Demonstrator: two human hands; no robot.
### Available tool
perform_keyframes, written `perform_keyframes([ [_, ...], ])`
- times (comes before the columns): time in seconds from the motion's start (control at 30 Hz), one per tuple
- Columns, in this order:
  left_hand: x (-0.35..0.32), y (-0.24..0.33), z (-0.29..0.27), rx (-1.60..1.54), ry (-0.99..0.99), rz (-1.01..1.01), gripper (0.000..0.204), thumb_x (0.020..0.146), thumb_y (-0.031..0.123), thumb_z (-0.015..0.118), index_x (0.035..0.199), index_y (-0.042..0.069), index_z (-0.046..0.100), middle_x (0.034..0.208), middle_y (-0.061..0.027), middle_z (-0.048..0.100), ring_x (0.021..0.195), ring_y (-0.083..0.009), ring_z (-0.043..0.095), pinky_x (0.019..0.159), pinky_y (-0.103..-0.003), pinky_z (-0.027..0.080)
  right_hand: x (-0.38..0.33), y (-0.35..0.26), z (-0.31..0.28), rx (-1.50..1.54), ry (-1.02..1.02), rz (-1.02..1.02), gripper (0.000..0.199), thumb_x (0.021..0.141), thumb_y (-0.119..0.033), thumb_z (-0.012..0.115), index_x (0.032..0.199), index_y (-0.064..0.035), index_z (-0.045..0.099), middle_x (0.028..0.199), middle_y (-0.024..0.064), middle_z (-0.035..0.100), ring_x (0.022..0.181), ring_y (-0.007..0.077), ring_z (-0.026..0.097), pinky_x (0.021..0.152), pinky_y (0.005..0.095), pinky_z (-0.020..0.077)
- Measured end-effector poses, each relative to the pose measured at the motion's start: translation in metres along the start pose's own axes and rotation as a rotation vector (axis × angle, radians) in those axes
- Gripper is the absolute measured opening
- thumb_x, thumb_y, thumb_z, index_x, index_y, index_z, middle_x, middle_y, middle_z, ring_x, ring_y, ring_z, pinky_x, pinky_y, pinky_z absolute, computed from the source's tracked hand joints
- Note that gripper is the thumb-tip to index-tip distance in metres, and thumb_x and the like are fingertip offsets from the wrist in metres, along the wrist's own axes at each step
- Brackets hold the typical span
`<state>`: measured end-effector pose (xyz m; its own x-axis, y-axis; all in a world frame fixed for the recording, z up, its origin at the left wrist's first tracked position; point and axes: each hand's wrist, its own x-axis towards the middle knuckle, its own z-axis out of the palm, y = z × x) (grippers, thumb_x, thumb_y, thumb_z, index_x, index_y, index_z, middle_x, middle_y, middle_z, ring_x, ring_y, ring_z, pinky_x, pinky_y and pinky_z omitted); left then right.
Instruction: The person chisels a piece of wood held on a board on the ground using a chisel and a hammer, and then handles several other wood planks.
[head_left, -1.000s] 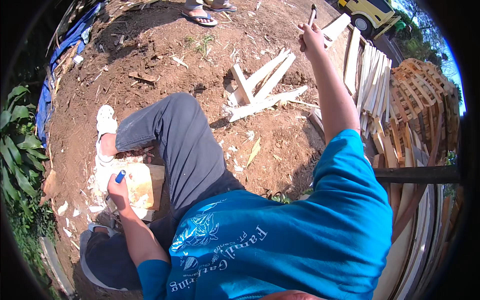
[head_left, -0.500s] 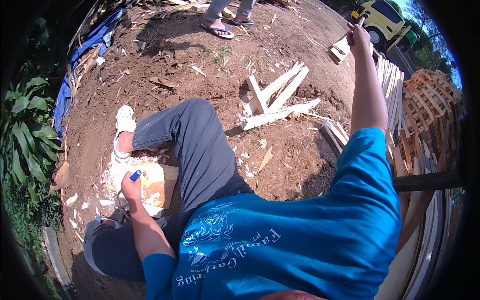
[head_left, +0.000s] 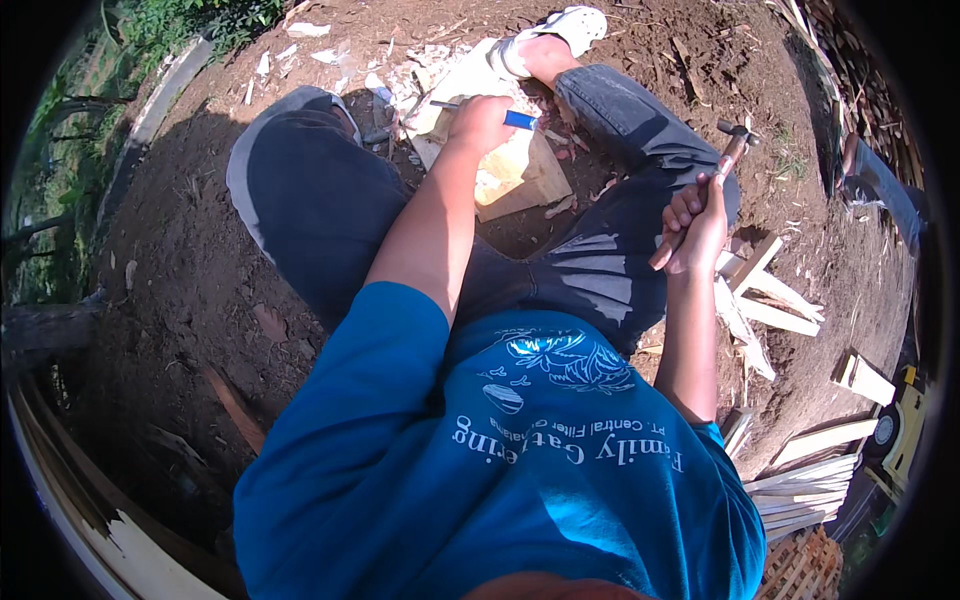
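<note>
My left hand (head_left: 483, 125) is closed round a chisel with a blue handle (head_left: 519, 120), just over a pale wooden block (head_left: 545, 178). The chisel's thin metal shaft sticks out past the other side of the fist; its tip is too small to make out against the block and chips. By my right knee, my right hand (head_left: 697, 222) grips a hammer (head_left: 735, 150) by its wooden handle, with the small dark metal head up and away from the block. The block lies on the ground between my legs, its top partly hidden by my left hand.
Wood chips (head_left: 375, 85) are scattered around the block. My foot in a white clog (head_left: 575, 30) rests beyond it. Split wood pieces (head_left: 765, 290) lie on the soil at right, near stacked planks (head_left: 805, 490) and a yellow vehicle (head_left: 905, 430). Another person's leg (head_left: 885, 190) shows at far right.
The view has turned toward the block. My right hand with the hammer has come down from high at the right to beside my knee. My left hand still grips the chisel.
</note>
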<state>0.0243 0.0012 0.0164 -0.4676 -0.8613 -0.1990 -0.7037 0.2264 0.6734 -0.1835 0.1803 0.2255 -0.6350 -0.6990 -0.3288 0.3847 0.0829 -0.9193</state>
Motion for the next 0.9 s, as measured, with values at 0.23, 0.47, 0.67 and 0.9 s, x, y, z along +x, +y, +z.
perform_keyframes([
  [0.23, 0.017, 0.002, 0.013, -0.075, 0.041, 0.015, 0.022, 0.082, 0.022, 0.072, 0.101, 0.012, 0.071, 0.095, -0.0158, 0.072, 0.092, -0.0352, 0.069, 0.082, -0.045, 0.054, -0.007, 0.113, 0.053, -0.163, -0.27, 0.314, 0.027, 0.109, -0.035, 0.045, 0.096, -0.0106, 0.046, 0.064, -0.0018, 0.039, 0.048, 0.0097, 0.038, 0.045, 0.0272, 0.0368],
  [0.47, 0.032, -0.024, 0.035, -0.119, 0.134, 0.143, 0.03, 0.08, 0.027, 0.076, 0.108, 0.017, 0.071, 0.098, -0.0125, 0.073, 0.094, -0.0326, 0.07, 0.085, -0.042, 0.057, 0.006, 0.13, 0.056, -0.111, -0.108, 0.135, 0.028, 0.111, -0.034, 0.039, 0.096, -0.01, 0.044, 0.066, 0.0001, 0.043, 0.05, 0.0113, 0.043, 0.048, 0.0285, 0.0439],
  [0.67, 0.043, -0.059, 0.057, -0.116, 0.274, 0.329, 0.038, 0.081, 0.025, 0.076, 0.116, 0.012, 0.07, 0.113, -0.009, 0.072, 0.103, -0.0279, 0.068, 0.092, -0.037, 0.055, 0.014, 0.13, 0.055, -0.192, -0.184, 0.232, 0.034, 0.11, -0.037, 0.04, 0.097, -0.0075, 0.051, 0.063, -0.0021, 0.044, 0.045, 0.009, 0.041, 0.042, 0.0272, 0.0412],
  [0.9, 0.039, -0.05, 0.047, 0.22, 0.326, 0.478, 0.032, 0.081, 0.013, 0.068, 0.113, 0.011, 0.071, 0.106, -0.0081, 0.072, 0.098, -0.0295, 0.069, 0.087, -0.038, 0.056, 0.01, 0.128, 0.052, -0.213, -0.218, 0.21, 0.03, 0.11, -0.035, 0.04, 0.097, -0.009, 0.048, 0.063, -0.0016, 0.043, 0.047, 0.0089, 0.041, 0.043, 0.025, 0.0393],
])
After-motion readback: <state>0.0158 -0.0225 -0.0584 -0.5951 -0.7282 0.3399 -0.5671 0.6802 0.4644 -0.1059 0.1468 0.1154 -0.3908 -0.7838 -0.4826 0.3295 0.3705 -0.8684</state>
